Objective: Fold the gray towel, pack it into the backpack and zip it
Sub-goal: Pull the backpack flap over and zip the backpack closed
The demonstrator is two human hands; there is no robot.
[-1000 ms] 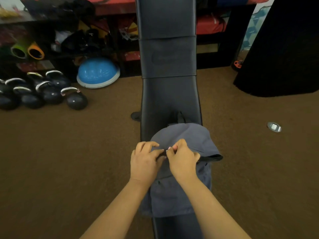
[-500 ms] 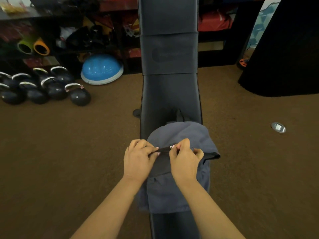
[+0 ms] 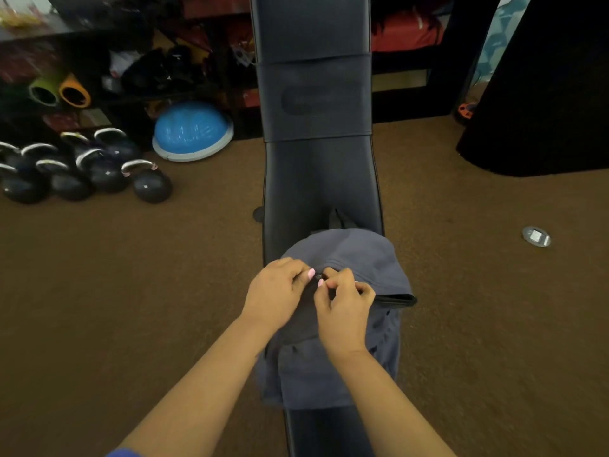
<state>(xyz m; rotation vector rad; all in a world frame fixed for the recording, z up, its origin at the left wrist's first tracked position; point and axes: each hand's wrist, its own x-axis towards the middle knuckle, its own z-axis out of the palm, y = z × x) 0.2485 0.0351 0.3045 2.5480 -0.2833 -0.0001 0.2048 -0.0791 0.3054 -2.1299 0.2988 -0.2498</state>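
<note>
Gray-blue fabric backpack (image 3: 356, 258) lies on the black padded table (image 3: 316, 179), at six o'clock. No towel shows, likely packed. Left hand (image 3: 276, 291) and right hand (image 3: 342, 308) fingers pinch its zipper (image 3: 318, 277); zipping remains.

I read no text anywhere. Faint embossed oval mark on bench backrest (image 3: 314, 98), too blurred. Pale square labels on kettlebells (image 3: 151, 184) left of bench, illegible.
</note>
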